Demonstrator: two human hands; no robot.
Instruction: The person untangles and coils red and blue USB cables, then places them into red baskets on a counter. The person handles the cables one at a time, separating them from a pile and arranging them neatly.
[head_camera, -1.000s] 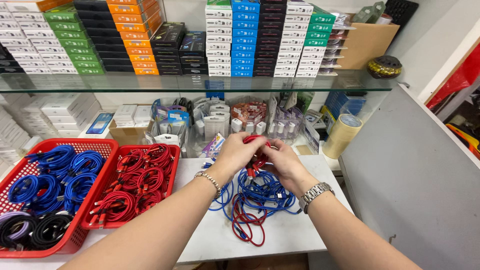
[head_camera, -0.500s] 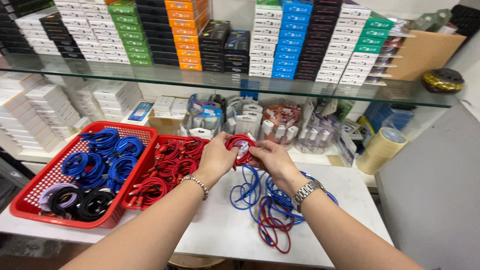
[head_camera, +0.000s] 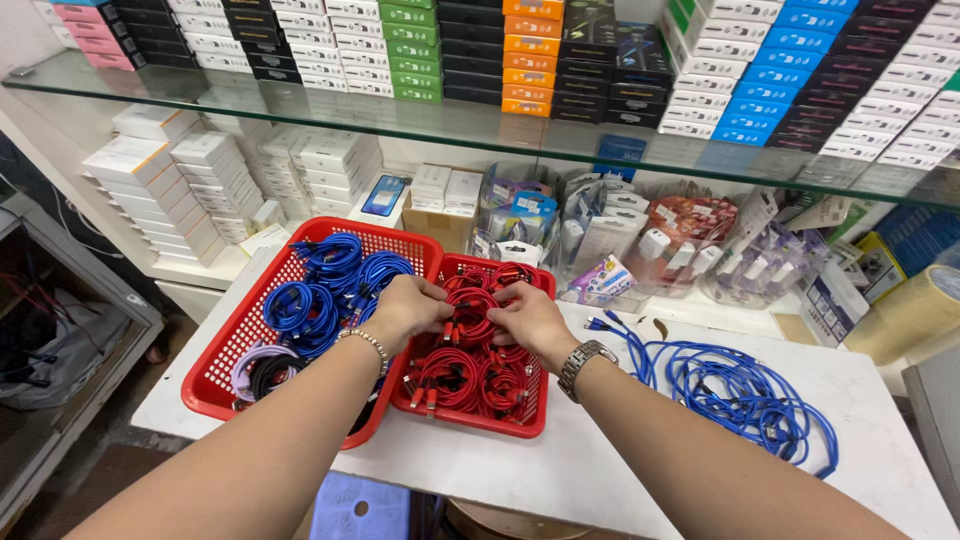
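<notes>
Both my hands are over a small red basket full of coiled red cables. My left hand and my right hand together grip one coiled red cable at the top of the pile. A beaded bracelet is on my left wrist and a metal watch on my right. To the left stands a bigger red basket with coiled blue cables and some black and lilac ones. A loose heap of blue cables lies on the white table to my right.
Behind the baskets are clear bags of chargers and adapters. A glass shelf above carries rows of coloured boxes. White boxes are stacked at the left. A tape roll sits at the far right. A blue stool is below.
My hands have carried the coiled red cable left from above the loose blue heap to the small red basket. The view has swung left with them.
</notes>
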